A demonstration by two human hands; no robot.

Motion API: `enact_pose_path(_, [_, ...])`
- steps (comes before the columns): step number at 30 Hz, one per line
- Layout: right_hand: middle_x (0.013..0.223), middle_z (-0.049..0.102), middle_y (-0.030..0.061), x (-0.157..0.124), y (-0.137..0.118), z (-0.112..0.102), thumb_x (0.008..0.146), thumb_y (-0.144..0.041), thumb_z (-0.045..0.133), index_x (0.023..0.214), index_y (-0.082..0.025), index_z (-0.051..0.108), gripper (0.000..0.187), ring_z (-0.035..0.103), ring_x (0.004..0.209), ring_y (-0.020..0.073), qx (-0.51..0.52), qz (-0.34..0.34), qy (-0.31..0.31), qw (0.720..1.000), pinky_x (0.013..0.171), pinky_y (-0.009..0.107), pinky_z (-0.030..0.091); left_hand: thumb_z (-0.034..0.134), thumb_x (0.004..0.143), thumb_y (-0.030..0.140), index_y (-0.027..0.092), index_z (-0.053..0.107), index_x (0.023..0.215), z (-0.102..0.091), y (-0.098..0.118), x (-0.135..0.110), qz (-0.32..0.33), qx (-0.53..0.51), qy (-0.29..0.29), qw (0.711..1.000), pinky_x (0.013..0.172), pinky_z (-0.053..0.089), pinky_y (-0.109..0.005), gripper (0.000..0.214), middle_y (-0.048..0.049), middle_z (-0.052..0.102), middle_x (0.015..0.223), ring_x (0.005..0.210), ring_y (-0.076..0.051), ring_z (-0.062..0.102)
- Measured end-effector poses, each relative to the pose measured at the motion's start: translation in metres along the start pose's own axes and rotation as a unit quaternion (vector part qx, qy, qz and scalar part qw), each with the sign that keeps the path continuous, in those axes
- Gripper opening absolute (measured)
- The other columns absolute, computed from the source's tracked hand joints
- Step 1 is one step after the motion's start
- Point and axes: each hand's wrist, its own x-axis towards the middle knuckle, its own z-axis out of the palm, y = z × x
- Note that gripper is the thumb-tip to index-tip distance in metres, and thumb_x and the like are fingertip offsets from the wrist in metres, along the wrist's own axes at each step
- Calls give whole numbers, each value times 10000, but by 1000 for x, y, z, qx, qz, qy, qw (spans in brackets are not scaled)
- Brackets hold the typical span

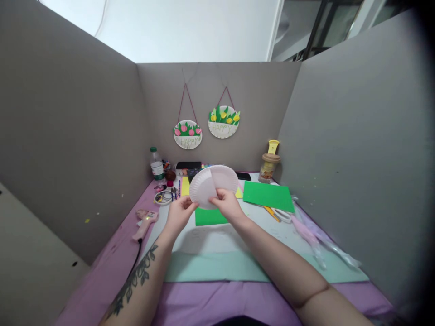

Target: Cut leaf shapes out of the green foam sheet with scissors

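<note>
Both my hands hold white paper plates up above the table. My left hand [180,213] pinches the lower edge of the nearer plate [201,189]. My right hand [228,203] grips the bottom of a second plate [224,178], which overlaps the first from behind on the right. Under the hands lies a green sheet of paper [209,217] on a pale cutting mat [238,253].
A larger green sheet [268,195] lies right, with scissors [280,214] at its near edge. A pink glue gun [145,222] rests left, beside a tape roll [163,197] and bottle [157,164]. A jar [269,165] stands back right. Two decorated plates [188,134] hang on the grey partition.
</note>
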Motion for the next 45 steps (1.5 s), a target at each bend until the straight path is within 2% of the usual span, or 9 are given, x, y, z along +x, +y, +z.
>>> enact_pose_path(6, [858, 727, 63, -5, -3, 8, 614, -297, 686, 867, -159, 662, 289, 662, 821, 229, 152, 32, 3, 988, 777, 352, 505, 660, 697, 253, 123, 674, 795, 12, -10, -4, 10, 37, -33, 999, 603, 454, -249, 163, -43, 688, 704, 632, -159, 602])
enact_pose_path(13, [906, 709, 50, -4, -2, 8, 599, -208, 688, 925, -181, 605, 338, 661, 851, 220, 80, 6, -30, 996, 743, 332, 523, 671, 697, 297, 137, 624, 743, 6, -8, -3, 10, -9, -5, 1000, 609, 459, -241, 172, -23, 640, 660, 634, -153, 595])
enact_pose_path(16, [803, 703, 37, 2, -3, -1, 573, -227, 719, 869, -177, 593, 326, 660, 753, 202, 78, 23, -30, 996, 686, 317, 517, 652, 717, 322, 142, 616, 730, 5, -7, -3, 26, 22, -5, 999, 595, 445, -237, 184, -23, 634, 659, 629, -154, 590])
enact_pose_path(22, [793, 707, 48, 10, -14, -21, 529, -290, 780, 842, -170, 633, 366, 655, 754, 205, 140, 22, 19, 990, 740, 344, 509, 619, 731, 305, 153, 647, 692, 3, -3, -6, 69, 139, -48, 987, 541, 363, -218, 159, -6, 608, 603, 571, -136, 522])
enact_pose_path(30, [787, 687, 23, 13, -19, -34, 546, -352, 797, 817, -194, 630, 355, 635, 781, 203, 209, 18, 82, 974, 781, 364, 516, 623, 707, 293, 173, 613, 595, 8, 1, -7, 78, 165, -41, 982, 516, 309, -213, 165, 22, 546, 526, 516, -116, 452])
enact_pose_path(35, [739, 675, 31, 25, -7, -51, 617, -329, 763, 800, -212, 600, 272, 648, 764, 204, 207, 44, 84, 974, 703, 348, 526, 635, 713, 306, 168, 657, 701, -4, -5, -1, 56, 135, -33, 989, 552, 378, -227, 141, -10, 648, 624, 573, -141, 550])
enact_pose_path(39, [706, 668, 19, 33, -2, -69, 623, -326, 739, 763, -234, 560, 246, 639, 701, 182, 237, 99, 161, 953, 625, 314, 501, 703, 658, 357, 147, 620, 686, -14, -5, 6, -2, 33, 41, 999, 568, 429, -237, 227, -31, 663, 621, 596, -157, 603])
enact_pose_path(42, [787, 684, 24, 31, 2, -60, 647, -411, 695, 805, -232, 568, 270, 634, 739, 176, 201, 124, 188, 953, 600, 280, 466, 747, 618, 432, 132, 614, 795, -12, -3, 8, -44, -110, 76, 990, 655, 494, -270, 373, -52, 694, 714, 665, -167, 650])
enact_pose_path(45, [916, 687, 33, 23, 5, -34, 645, -461, 685, 878, -224, 594, 344, 628, 814, 175, 154, 109, 117, 975, 626, 259, 442, 786, 566, 460, 127, 602, 828, -5, -6, 7, -66, -172, 92, 979, 707, 515, -290, 462, -52, 696, 743, 692, -163, 662])
